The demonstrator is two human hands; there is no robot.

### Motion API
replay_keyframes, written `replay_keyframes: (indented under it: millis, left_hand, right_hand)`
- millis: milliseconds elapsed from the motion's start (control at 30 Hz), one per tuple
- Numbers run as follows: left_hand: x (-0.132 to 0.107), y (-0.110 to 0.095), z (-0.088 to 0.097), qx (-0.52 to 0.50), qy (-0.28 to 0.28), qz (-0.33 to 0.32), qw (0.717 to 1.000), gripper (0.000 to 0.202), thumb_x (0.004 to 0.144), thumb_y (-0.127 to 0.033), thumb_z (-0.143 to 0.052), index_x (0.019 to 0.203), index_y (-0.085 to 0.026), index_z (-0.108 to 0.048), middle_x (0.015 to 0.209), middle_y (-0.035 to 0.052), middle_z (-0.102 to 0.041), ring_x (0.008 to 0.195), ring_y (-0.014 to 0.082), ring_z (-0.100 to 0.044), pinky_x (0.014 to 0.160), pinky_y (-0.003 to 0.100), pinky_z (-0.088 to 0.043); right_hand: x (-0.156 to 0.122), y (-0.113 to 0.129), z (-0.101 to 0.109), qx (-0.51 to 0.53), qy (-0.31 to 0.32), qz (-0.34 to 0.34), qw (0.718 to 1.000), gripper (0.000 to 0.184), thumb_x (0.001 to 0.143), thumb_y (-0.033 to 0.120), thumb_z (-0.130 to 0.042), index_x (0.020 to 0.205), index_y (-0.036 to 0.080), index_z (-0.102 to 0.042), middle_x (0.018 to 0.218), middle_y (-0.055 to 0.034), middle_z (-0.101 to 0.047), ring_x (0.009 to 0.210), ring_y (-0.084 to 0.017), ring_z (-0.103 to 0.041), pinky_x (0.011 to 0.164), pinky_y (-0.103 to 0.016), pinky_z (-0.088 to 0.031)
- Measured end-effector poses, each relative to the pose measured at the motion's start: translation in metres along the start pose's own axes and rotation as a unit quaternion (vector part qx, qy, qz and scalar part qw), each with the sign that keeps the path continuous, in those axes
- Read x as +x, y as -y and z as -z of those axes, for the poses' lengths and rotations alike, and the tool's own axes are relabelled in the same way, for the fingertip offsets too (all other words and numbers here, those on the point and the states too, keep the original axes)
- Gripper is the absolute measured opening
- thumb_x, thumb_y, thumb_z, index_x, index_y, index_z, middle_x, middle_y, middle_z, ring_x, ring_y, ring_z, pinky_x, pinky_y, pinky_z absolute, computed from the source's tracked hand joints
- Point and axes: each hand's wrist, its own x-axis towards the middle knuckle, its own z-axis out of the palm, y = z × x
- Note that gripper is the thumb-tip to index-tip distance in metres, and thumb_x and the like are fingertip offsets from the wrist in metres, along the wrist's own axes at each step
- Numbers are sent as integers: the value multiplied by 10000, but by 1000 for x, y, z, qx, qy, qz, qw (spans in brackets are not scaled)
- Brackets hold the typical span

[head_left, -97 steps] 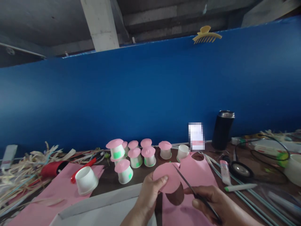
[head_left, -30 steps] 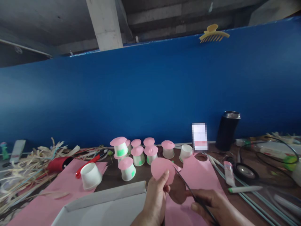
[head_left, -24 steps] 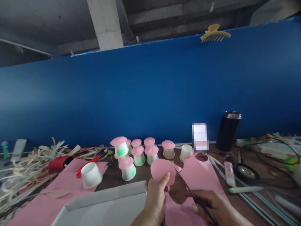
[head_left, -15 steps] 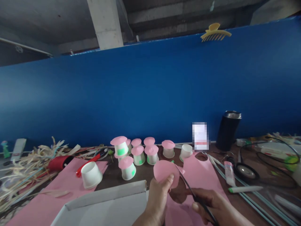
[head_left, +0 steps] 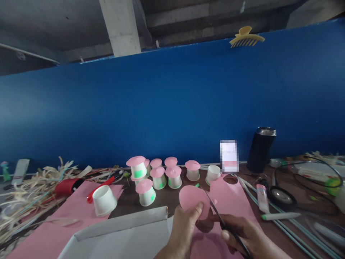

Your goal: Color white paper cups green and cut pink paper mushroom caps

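Observation:
My left hand [head_left: 185,225] pinches a round pink paper disc [head_left: 193,198] between thumb and fingers. Wrapped around the dark handles of a pair of scissors [head_left: 215,212] is my right hand [head_left: 239,232], with the blades pointing up along the disc's right edge. Whether the blades are parted I cannot tell. Below and behind both hands lies a pink sheet [head_left: 229,198] with round cut-outs. Several upturned white paper cups [head_left: 147,198] topped with pink paper discs [head_left: 144,186] stand beyond my left hand, some bearing green patches.
A white open box [head_left: 121,230] lies left of my hands, with a plain white cup [head_left: 105,201] behind it. Pale strips [head_left: 35,194] heap at the far left. On the right stand a black bottle [head_left: 261,149], a glue stick [head_left: 262,198] and a green-tipped marker [head_left: 281,216].
The disc and my left hand have shifted slightly right and down. A small pink scrap beside the blades has dropped away from the disc's edge. The scissors have moved slightly right.

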Motion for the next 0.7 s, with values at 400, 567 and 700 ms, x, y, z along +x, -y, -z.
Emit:
replay_keyframes:
  millis: [400, 567, 700]
  left_hand:
    - [5, 16, -3, -57, -60, 9, 997, 576, 547, -463, -833, 988, -112, -714, 902, 137, -742, 809, 268, -674, 703, 328, -513]
    - [-1, 19, -8, -85, -77, 4, 993, 547, 606, -499, -788, 992, -122, -703, 829, 113, -741, 738, 243, -672, 664, 312, -500]
    - [-6, 19, -11, -119, -56, -5, 991, 583, 660, -537, -736, 1063, -121, -675, 848, 111, -734, 684, 214, -663, 637, 297, -482]
  right_hand:
    - [-1, -1, -9, -20, 8, 52, 998, 534, 820, 606, -553, 1078, 164, -703, 740, -24, -580, 623, -132, -439, 574, -240, -379]
    - [-2, -7, -20, -7, -17, 48, 999, 563, 827, 616, -535, 1104, 151, -689, 670, -8, -541, 580, -121, -435, 500, -210, -358]
    - [-2, -5, -24, -1, -22, 22, 1000, 555, 820, 603, -554, 1120, 154, -681, 615, 12, -520, 548, -114, -428, 465, -194, -352]
